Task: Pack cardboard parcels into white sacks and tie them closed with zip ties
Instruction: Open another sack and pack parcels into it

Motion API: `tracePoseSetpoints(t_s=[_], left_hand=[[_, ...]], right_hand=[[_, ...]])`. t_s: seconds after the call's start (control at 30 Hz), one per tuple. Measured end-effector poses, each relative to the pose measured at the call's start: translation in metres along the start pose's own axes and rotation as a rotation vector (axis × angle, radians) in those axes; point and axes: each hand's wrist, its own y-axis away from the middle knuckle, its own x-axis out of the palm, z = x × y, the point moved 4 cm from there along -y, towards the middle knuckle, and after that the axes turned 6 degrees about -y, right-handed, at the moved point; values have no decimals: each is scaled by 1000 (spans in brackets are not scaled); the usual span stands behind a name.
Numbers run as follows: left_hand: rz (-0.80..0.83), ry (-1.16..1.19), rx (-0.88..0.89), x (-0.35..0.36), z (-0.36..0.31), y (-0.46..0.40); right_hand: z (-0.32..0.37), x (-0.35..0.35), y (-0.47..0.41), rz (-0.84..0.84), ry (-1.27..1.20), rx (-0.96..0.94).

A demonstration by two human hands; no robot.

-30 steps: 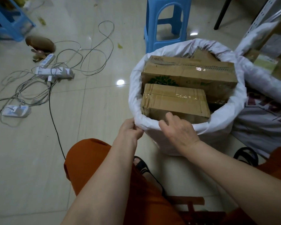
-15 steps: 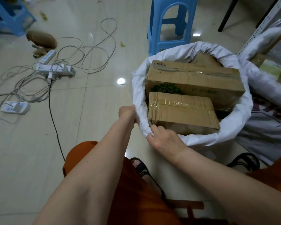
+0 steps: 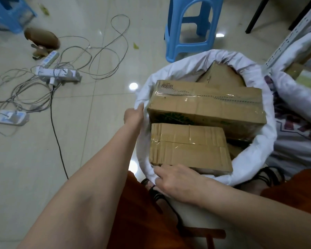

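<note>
White sack (image 3: 255, 155) stands open on the tiled floor (image 3: 34, 159), mouth rolled down, in front of the seated person. Two taped cardboard parcels lie on top inside: larger parcel (image 3: 206, 105) at the far side, smaller parcel (image 3: 188, 144) nearer the person; a third box corner (image 3: 221, 74) pokes up behind them.

Writing: larger parcel carries a small printed barcode-like strip at its top left corner and a green printed motif on its near side face; neither is legible. A second sack (image 3: 294, 133) to the right shows dark purple lettering, unreadable.

Left hand (image 3: 134, 115): fingers curled over the sack's left rim, gripping the fabric. Right hand (image 3: 174, 180): at the near rim, fingers bent over the edge and pinching it just below the smaller parcel.

Versus half a second earlier: left hand has travelled farther along the rim, arm more extended; right hand has slid left along the near edge. Parcels unchanged in position.

Also present: blue stool (image 3: 188, 27) beyond the sack, power strips (image 3: 57, 73) and tangled cables (image 3: 104, 51) on the floor to the left.
</note>
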Motion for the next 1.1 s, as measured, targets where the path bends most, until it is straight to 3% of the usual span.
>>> tracePoseSetpoints(t_s=[0.03, 0.1, 0.17, 0.23, 0.33, 0.47, 0.63, 0.73, 0.8, 0.87, 0.93, 1.03, 1.1], left_hand=[[-32, 75, -54, -5, -6, 3], [7, -112, -45, -5, -8, -8], [102, 71, -189, -2, -4, -20], [209, 118, -162, -1, -9, -24], [433, 55, -186, 7, -13, -23], [707, -42, -134, 17, -13, -21], [634, -123, -134, 2, -9, -62], [714, -158, -138, -3, -18, -72], [660, -220, -113, -1, -30, -78], [456, -329, 82, 5, -52, -86], [211, -422, 403, 15, -82, -89], [197, -540, 710, 47, -118, -69], [201, -707, 750, 65, -128, -68]], right_hand=[[-2, -9, -7, -53, -58, -37], [-19, -30, -25, -143, -106, -43], [-55, -48, -45, -247, -21, 53], [-97, -66, -67, -272, 44, 203], [-159, -81, -99, -147, 110, 402], [-229, -81, -133, 62, 24, 594], [-287, -57, -147, 428, -114, 702], [-306, -43, -153, 460, -243, 758], [-322, -39, -152, 363, -330, 846], [-343, -40, -147, 299, -428, 949], [-360, -48, -139, 318, -495, 1010], [-377, -63, -130, 440, -556, 1048], [-380, -67, -118, 479, -602, 1080]])
